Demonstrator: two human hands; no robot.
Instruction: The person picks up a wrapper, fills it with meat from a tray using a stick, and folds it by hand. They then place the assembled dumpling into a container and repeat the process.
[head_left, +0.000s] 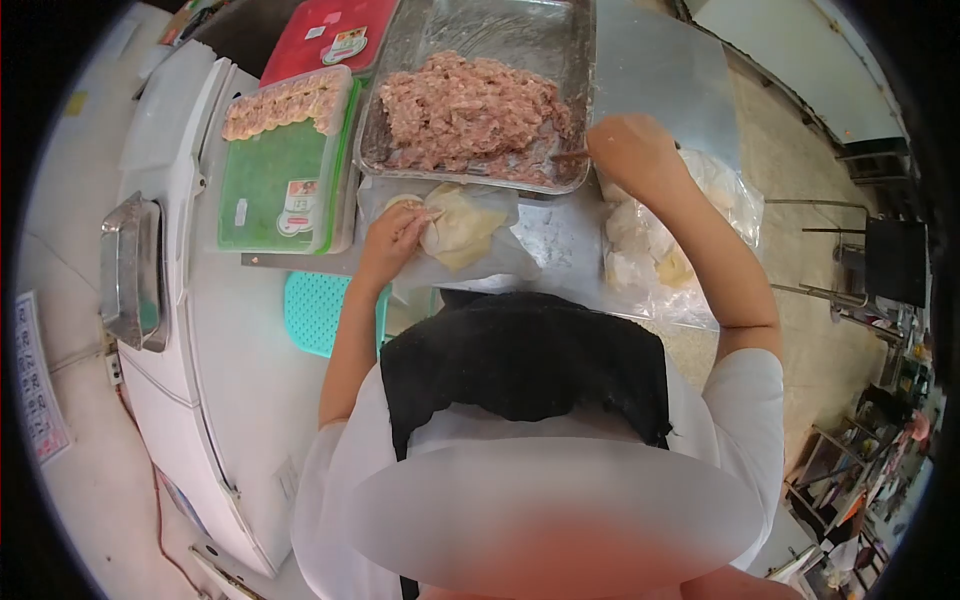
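Observation:
My left hand (398, 235) pinches the edge of a thin, pale dough wrapper (462, 232), which lies on a clear plastic sheet in front of the tray. My right hand (635, 150) is closed around a thin brownish stick-like utensil (572, 155). Its tip is at the right front part of a mound of minced meat (470, 105) in a metal tray (500, 18); most of the utensil is hidden in the fist. Beneath my right forearm sits a clear plastic bag (640, 240) of pale dough wrappers.
On the left, a green-lidded container (265, 195) carries rows of shaped pieces at its far end. Behind it is a red container (320, 35). A turquoise perforated basket (320, 312) is below the table edge. A white freezer (240, 400) stands at left, with a metal pan (130, 270) beyond.

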